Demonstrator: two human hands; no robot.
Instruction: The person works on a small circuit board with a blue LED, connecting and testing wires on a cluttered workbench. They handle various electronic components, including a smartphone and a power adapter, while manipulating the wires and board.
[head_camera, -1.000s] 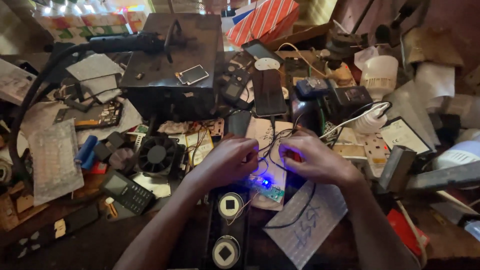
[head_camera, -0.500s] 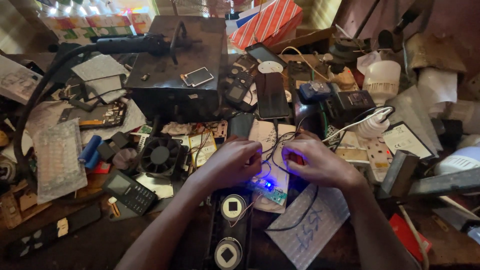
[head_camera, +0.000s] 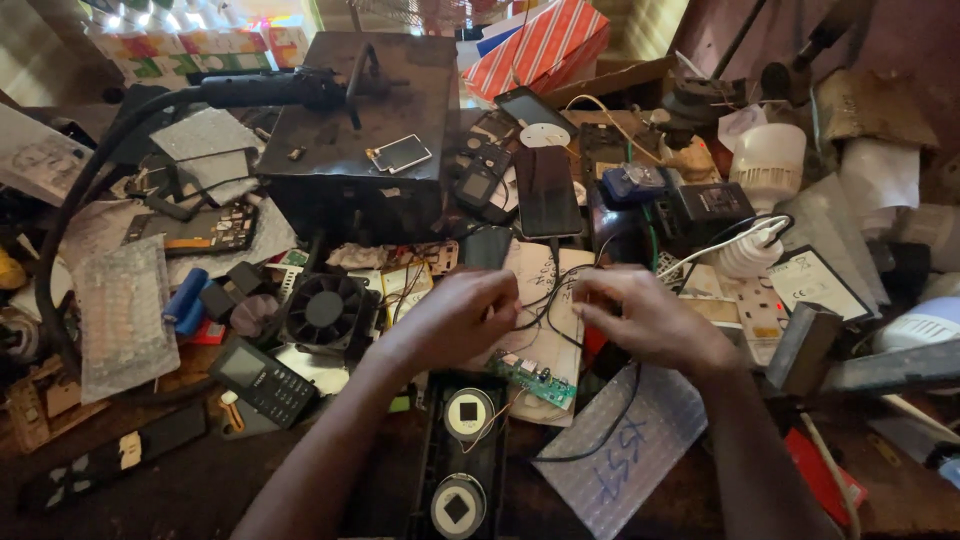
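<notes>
— What are the hands doing over that cluttered bench?

— Both work the thin black wires (head_camera: 548, 305) that run between them. The left hand (head_camera: 455, 318) has its fingers curled in, the tips pressed together on a strand near the middle. The right hand (head_camera: 650, 320) does the same from the other side, thumb and forefinger pinching a strand close to its partner.

— And where do the wires go?

— They loop down past the small green circuit board (head_camera: 533, 378), which lies on a sheet of paper just below the hands, above the black speaker housing (head_camera: 462, 455) with its two round drivers. Whether a lead is actually joined to the board I cannot tell; the knuckles hide that spot.

— How should it be handled?

— I'd judge the grip should stay near the wire ends, light and steady, so nothing tugs the board. Keeping the slack off the black cooling fan (head_camera: 324, 310) to the left and the bubble wrap sheet (head_camera: 622, 460) below the right wrist would help avoid snags.
</notes>
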